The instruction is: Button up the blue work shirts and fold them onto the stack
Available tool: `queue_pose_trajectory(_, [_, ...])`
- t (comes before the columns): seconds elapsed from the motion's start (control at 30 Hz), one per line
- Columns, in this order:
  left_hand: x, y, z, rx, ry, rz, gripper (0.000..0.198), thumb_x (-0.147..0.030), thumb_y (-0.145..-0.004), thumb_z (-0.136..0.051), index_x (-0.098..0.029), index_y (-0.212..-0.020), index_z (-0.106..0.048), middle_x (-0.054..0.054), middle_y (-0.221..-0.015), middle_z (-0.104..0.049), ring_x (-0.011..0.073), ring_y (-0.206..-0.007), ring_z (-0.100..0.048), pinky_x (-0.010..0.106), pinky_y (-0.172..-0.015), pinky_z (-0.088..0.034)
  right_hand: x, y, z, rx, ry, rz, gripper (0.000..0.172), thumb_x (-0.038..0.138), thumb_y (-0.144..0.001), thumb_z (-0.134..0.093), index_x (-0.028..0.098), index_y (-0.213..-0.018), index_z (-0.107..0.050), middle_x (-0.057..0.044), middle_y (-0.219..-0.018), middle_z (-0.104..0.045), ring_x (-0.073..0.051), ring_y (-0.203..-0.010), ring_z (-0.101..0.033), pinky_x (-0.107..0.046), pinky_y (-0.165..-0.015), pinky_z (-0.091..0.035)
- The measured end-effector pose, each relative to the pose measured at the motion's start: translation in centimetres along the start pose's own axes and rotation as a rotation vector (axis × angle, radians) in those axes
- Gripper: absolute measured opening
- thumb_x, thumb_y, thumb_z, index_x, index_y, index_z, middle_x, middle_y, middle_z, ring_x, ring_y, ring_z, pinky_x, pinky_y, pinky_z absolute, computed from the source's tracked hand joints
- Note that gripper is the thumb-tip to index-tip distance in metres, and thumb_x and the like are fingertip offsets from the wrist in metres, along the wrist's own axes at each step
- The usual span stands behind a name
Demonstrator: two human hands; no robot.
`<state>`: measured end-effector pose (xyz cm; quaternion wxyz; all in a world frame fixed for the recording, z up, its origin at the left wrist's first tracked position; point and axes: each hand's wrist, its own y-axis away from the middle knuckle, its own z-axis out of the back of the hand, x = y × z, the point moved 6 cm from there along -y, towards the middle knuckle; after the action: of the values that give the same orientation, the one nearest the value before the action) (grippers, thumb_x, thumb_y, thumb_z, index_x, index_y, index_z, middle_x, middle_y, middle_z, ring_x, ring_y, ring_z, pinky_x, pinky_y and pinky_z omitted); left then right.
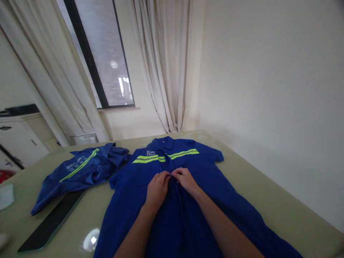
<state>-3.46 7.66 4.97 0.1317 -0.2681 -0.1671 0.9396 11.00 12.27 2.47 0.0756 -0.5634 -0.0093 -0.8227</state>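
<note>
A blue short-sleeved work shirt (209,179) with yellow-green and grey reflective stripes lies spread face up on the table, collar at the far side. Its front is fastened near the chest stripe and parts lower down. My left hand (158,186) pinches one front edge of the shirt at the middle. Close against it, my right hand (185,179) pinches the other front edge, fingertips nearly touching. Any button between the fingers is too small to make out.
Left of the shirt lies a second, crumpled blue work shirt (86,166), partly over a dark flat panel (51,224). A white cloth or paper (6,197) rests at the table's left. Walls, curtains (166,64) and a window (107,50) border the greenish table (249,172).
</note>
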Motion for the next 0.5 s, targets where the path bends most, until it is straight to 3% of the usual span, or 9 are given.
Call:
queue_pose_trajectory(0.07, [0.4,-0.2,0.1,-0.011,-0.037,0.037,0.031,-0.024,-0.103,-0.036,-0.022,-0.102,-0.067,0.006,-0.094,-0.074,0.0223,-0.092,-0.068,0.034,-0.087,-0.05,0.9,0.6,0.4,-0.088,0.074,0.124,0.022,0.012,-0.083,-0.055,0.019,-0.09,-0.075,-0.002,-0.087,-0.067,-0.015,-0.071,-0.06,-0.025,-0.071,-0.049])
queue_pose_trajectory(0.13, [0.7,-0.2,0.1,-0.028,-0.076,0.062,0.037,-0.02,-0.103,-0.031,-0.018,-0.112,-0.066,0.011,-0.107,-0.074,0.0251,-0.102,-0.068,0.039,-0.093,-0.05,1.7,1.3,0.4,-0.145,0.177,0.228,0.032,0.006,-0.08,-0.052,0.021,-0.098,-0.074,-0.004,-0.098,-0.066,-0.016,-0.082,-0.063,-0.026,-0.08,-0.05])
queue_pose_trajectory(0.27, [0.2,0.5,-0.7,-0.002,-0.146,0.03,0.048,-0.016,-0.093,-0.044,-0.009,-0.14,-0.054,0.02,-0.147,-0.057,0.0319,-0.138,-0.05,0.05,-0.113,-0.039,2.2,2.7,-0.1,-0.176,0.386,0.2,0.042,0.002,-0.083,-0.047,0.024,-0.11,-0.071,-0.005,-0.116,-0.062,-0.017,-0.097,-0.065,-0.026,-0.088,-0.049])
queue_pose_trajectory(0.4, [-1.0,2.8,-1.9,0.111,-0.298,-0.006,0.055,-0.02,-0.094,-0.041,-0.008,-0.147,-0.051,0.021,-0.157,-0.044,0.0348,-0.147,-0.039,0.054,-0.12,-0.031,3.7,3.6,-0.4,-0.206,0.573,0.139,0.038,0.018,-0.094,-0.049,0.029,-0.127,-0.063,-0.006,-0.13,-0.055,-0.019,-0.104,-0.064,-0.028,-0.079,-0.05])
queue_pose_trajectory(0.5, [-2.1,5.9,-1.9,0.159,-0.353,-0.029,0.055,-0.024,-0.093,-0.043,-0.013,-0.146,-0.053,0.02,-0.159,-0.042,0.0371,-0.148,-0.036,0.056,-0.119,-0.031,5.4,3.6,-1.3,-0.184,0.703,0.16,0.029,0.039,-0.096,-0.055,0.026,-0.119,-0.066,-0.011,-0.125,-0.06,-0.027,-0.117,-0.058,-0.032,-0.081,-0.05])
